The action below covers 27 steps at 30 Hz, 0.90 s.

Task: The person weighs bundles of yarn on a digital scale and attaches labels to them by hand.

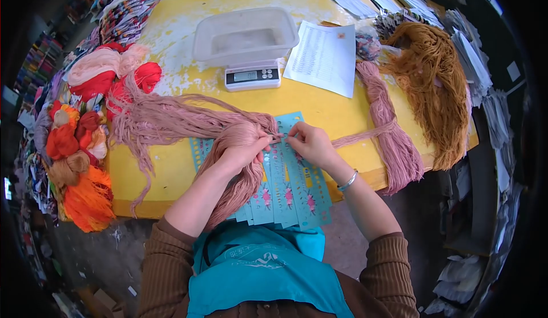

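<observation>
My left hand point(251, 150) is closed around a thick hank of dusty-pink embroidery thread point(237, 135), whose lower end hangs over the table's front edge. Just to its right, my right hand point(311, 145) pinches with thumb and forefinger by the end of the pink strands; what lies between these fingertips is too fine to make out. Under both hands are overlapping teal punched cards point(311, 195) with pink flower prints. Loose mauve-pink strands point(165, 118) spread leftward from the hank. A second pink hank point(394, 141) lies right of my right wrist, with a strand running toward that wrist.
A kitchen scale point(252, 77) carrying a clear plastic tub point(245, 55) stands ahead on the yellow table point(171, 172). Beside it lies a printed sheet point(321, 58). Red and orange skeins point(88, 198) crowd the left edge; a mustard-brown hank point(431, 84) drapes at the right.
</observation>
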{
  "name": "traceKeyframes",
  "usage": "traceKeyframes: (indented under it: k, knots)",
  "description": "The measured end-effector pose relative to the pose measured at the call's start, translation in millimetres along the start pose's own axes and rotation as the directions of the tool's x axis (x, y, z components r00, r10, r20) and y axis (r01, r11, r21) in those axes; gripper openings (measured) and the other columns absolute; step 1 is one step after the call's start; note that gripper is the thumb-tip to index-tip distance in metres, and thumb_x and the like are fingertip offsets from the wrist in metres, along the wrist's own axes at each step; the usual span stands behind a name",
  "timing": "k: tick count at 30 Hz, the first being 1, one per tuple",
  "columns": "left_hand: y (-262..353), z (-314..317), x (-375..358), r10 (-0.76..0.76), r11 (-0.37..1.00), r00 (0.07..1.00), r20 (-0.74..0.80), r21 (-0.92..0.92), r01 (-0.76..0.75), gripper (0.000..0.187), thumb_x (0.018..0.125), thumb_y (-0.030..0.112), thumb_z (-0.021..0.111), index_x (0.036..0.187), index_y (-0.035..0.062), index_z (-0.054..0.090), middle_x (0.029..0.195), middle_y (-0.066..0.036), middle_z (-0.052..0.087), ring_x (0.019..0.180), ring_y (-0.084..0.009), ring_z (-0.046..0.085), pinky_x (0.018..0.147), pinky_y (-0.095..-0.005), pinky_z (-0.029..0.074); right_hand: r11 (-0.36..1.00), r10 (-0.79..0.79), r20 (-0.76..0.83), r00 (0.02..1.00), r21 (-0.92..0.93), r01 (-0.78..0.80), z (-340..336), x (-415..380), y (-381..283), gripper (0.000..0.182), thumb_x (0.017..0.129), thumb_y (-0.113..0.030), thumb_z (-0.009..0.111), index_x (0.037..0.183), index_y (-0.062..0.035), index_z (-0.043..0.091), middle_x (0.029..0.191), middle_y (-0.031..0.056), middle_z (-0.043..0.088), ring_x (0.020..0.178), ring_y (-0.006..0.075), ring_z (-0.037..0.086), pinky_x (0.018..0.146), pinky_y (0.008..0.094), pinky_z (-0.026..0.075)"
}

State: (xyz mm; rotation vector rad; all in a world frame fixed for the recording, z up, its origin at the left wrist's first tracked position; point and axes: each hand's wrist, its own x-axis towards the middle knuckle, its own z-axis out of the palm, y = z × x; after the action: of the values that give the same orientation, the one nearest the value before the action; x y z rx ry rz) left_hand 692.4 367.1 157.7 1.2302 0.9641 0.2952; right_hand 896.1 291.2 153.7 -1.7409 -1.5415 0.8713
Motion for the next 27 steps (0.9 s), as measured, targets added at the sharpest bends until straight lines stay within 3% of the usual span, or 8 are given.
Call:
traceKeyframes:
  k: [2,13,17,19,23,24,25,27]
  knots:
    - [-2.1,3.0,0.0,0.052,0.998,0.999,-0.013,-0.020,-0.052,0.018,0.096,0.024,0.058,0.098,0.0057,0.058,0.077,-0.001,0.059,0.053,-0.0051,0.049,0.044,-0.0200,0.037,0.997,0.044,0.002,0.999,-0.068,-0.044,-1.1,-0.5,-5.7,0.025,0.083,-0.029,0.068,0.091,-0.0057,0.061,0.069,0.0105,0.065,0.065,0.0276,0.064,0.060,0.0382,0.049]
    - [8.8,32.7,9.2,-0.039,0.969,0.997,0.064,-0.241,0.053,0.021,0.097,0.024,0.051,0.100,0.0063,0.062,0.062,0.000,0.054,0.045,-0.0070,0.045,0.040,-0.0210,0.034,0.992,0.107,-0.043,0.993,0.075,-0.103,2.3,3.0,-7.5,0.038,0.091,-0.041,0.062,0.094,-0.0034,0.059,0.072,0.0114,0.066,0.064,0.0244,0.065,0.059,0.0362,0.050]
    - [5.6,36.2,24.8,0.193,0.894,0.974,0.117,0.389,-0.224,0.014,0.093,0.015,0.055,0.100,0.0123,0.066,0.064,0.000,0.057,0.048,-0.0076,0.048,0.043,-0.0224,0.037,0.894,0.055,0.068,0.996,0.441,-0.079,5.1,7.3,13.7,0.041,0.092,-0.040,0.063,0.103,-0.0022,0.056,0.069,0.0060,0.065,0.058,0.0128,0.061,0.053,0.0272,0.046]
    - [-10.2,32.4,38.2,0.622,0.492,0.750,0.225,0.633,-0.598,0.013,0.092,0.014,0.055,0.094,0.0126,0.067,0.065,0.001,0.058,0.048,-0.0075,0.049,0.045,-0.0229,0.038,0.898,0.061,0.113,0.992,0.428,-0.104,-1.3,7.3,9.0,0.041,0.092,-0.039,0.064,0.105,-0.0020,0.055,0.069,0.0047,0.065,0.058,0.0110,0.060,0.053,0.0253,0.046]
    - [4.1,34.7,26.1,0.557,0.534,0.820,0.136,0.697,-0.479,0.009,0.092,0.013,0.056,0.094,0.0126,0.064,0.061,0.003,0.053,0.045,-0.0066,0.045,0.042,-0.0219,0.035,0.943,0.153,0.172,0.973,0.268,-0.196,-4.1,9.0,-3.6,0.046,0.092,-0.045,0.062,0.107,-0.0018,0.053,0.069,0.0053,0.065,0.057,0.0112,0.060,0.053,0.0249,0.046]
    - [12.7,29.0,15.9,0.236,0.953,0.970,0.061,0.178,-0.244,0.005,0.091,0.017,0.059,0.089,0.0126,0.062,0.058,0.004,0.049,0.044,-0.0068,0.043,0.042,-0.0227,0.033,0.943,0.154,0.168,0.974,0.268,-0.195,-3.6,10.4,-1.9,0.046,0.092,-0.045,0.062,0.107,-0.0018,0.053,0.069,0.0053,0.065,0.057,0.0112,0.060,0.053,0.0249,0.046]
    - [16.1,22.5,8.8,-0.102,0.904,0.974,0.202,-0.391,0.176,0.011,0.091,0.020,0.062,0.083,0.0126,0.059,0.056,0.005,0.046,0.043,-0.0070,0.041,0.041,-0.0236,0.031,0.956,0.141,0.163,0.976,0.234,-0.177,-2.2,11.8,1.8,0.048,0.092,-0.047,0.060,0.106,-0.0020,0.053,0.069,0.0060,0.066,0.057,0.0124,0.061,0.053,0.0261,0.047]
    - [12.1,-1.5,-2.8,-0.042,0.741,0.973,0.228,-0.646,0.183,0.016,0.093,0.023,0.061,0.082,0.0152,0.053,0.053,0.009,0.035,0.040,-0.0027,0.031,0.038,-0.0198,0.025,0.967,0.127,0.162,0.979,0.198,-0.158,-2.8,10.9,-0.3,0.050,0.092,-0.050,0.058,0.106,-0.0022,0.053,0.069,0.0067,0.066,0.057,0.0137,0.062,0.054,0.0272,0.048]
